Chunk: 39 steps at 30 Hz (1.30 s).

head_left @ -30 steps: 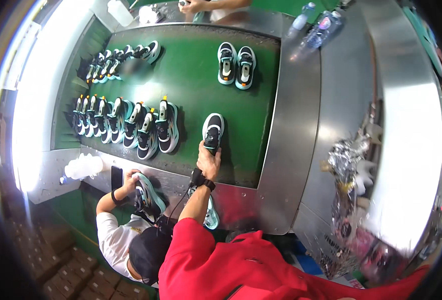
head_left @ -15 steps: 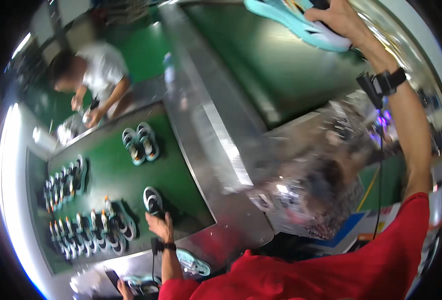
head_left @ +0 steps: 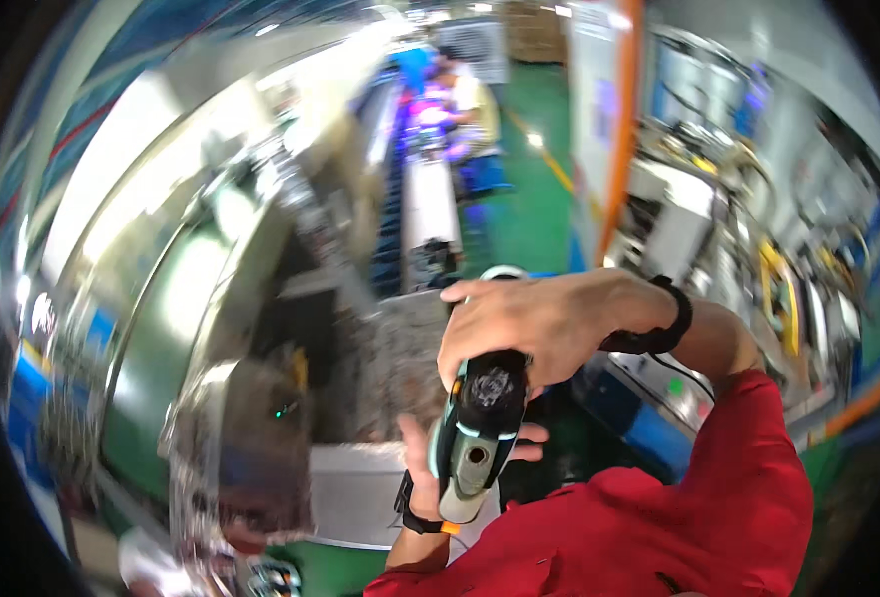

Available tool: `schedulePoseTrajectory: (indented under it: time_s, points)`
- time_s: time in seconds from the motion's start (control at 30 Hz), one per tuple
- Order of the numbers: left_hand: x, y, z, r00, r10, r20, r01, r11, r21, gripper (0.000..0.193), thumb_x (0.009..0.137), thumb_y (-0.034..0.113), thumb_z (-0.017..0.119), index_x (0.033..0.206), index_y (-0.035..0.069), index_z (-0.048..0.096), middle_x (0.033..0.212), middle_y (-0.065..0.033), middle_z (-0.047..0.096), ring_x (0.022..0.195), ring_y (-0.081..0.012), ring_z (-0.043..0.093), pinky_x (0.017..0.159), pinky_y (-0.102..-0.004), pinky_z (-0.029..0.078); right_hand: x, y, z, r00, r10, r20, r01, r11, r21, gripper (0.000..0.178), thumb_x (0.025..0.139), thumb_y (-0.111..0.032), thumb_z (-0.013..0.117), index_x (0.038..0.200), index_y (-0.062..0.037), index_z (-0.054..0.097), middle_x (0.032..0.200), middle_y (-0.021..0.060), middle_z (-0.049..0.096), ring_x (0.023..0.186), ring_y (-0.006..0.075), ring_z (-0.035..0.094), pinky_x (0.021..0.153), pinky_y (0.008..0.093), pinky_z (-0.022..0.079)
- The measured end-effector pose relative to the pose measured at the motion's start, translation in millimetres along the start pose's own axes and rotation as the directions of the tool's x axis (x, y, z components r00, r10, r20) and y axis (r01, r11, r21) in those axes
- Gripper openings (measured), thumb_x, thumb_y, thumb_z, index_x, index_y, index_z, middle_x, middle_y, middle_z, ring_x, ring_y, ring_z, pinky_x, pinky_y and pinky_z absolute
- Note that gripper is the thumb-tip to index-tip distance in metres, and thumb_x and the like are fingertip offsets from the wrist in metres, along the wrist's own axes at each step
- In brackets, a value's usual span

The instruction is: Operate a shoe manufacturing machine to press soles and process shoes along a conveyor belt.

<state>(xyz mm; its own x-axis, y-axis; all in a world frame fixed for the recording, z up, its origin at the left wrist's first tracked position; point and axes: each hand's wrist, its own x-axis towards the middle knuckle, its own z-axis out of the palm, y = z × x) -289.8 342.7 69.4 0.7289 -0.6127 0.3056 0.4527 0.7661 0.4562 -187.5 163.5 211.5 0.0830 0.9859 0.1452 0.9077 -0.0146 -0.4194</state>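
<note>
There's the shoe [head_left: 472, 453], just beyond our red shirt [head_left: 604, 522]: likely light, soft above, firmer below, so best held around its middle. Our right hand [head_left: 534, 323] clasps its far part from above, reaching from the right; our left hand [head_left: 421, 468] spreads wide underneath, contact unclear.

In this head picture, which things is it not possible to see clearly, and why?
Head view:
Shoe: its front part is mostly hidden by the right hand.
Left hand: its palm is hidden behind the shoe.
Distant person: blurred and too small to show the hands' work.
White shape: blurred, cut off by the lower edge.
</note>
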Motion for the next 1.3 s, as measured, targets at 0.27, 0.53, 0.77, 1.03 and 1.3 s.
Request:
schedulePoseTrajectory:
  time_s: [0.27,0.53,0.77,1.03,1.3]
  points:
    - [156,-192,8,0.963,-0.107,-0.247,0.143,0.981,0.133,0.060,0.097,0.040,0.045,0.143,0.002,0.035,0.135,-0.0188,0.050,0.120,-0.0308,0.053,0.100,-0.0449,0.045,-299,-29,107,0.025,0.741,-0.672,-0.015,0.672,0.740,0.058,0.086,-0.021,0.064,0.137,-0.0002,0.045,0.129,0.0165,0.057,0.114,0.0218,0.057,0.095,0.0363,0.047]
    - [302,-386,31,0.969,-0.214,-0.125,0.205,0.410,0.889,0.085,0.090,0.030,0.065,0.152,0.000,0.015,0.142,-0.0183,0.043,0.125,-0.0231,0.047,0.105,-0.0336,0.037,-478,-65,160,-0.687,0.665,-0.294,0.005,0.409,0.913,0.059,0.068,-0.016,0.078,0.120,0.0026,0.058,0.108,0.0105,0.063,0.095,0.0144,0.059,0.088,0.0286,0.048]
    - [466,-530,-8,0.897,-0.384,-0.218,0.346,0.304,0.888,0.082,0.087,0.037,0.068,0.142,-0.010,0.031,0.123,-0.0166,0.059,0.111,-0.0242,0.057,0.093,-0.0363,0.045,-612,-110,188,-0.910,0.241,-0.338,-0.193,0.475,0.859,0.062,0.067,-0.017,0.072,0.123,0.0021,0.055,0.106,0.0087,0.062,0.094,0.0153,0.060,0.084,0.0282,0.049]
    - [584,-671,-85,0.953,-0.054,-0.299,0.277,-0.246,0.929,0.069,0.074,0.023,0.069,0.126,-0.010,0.039,0.120,-0.0331,0.056,0.111,-0.0442,0.057,0.098,-0.0443,0.045,-649,-131,180,-0.928,-0.019,-0.372,-0.366,0.235,0.900,0.052,0.073,-0.006,0.065,0.123,0.0004,0.054,0.100,0.0049,0.058,0.086,0.0119,0.057,0.078,0.0254,0.048]
    - [571,-602,-94,0.725,-0.537,-0.431,0.687,0.531,0.496,0.034,0.074,0.008,0.073,0.103,-0.005,0.061,0.096,-0.0143,0.068,0.086,-0.0251,0.066,0.079,-0.0363,0.053,-758,-56,100,-0.901,0.169,-0.399,-0.426,-0.177,0.887,0.064,0.067,-0.024,0.072,0.119,0.0082,0.055,0.097,0.0167,0.065,0.082,0.0212,0.063,0.076,0.0306,0.050]
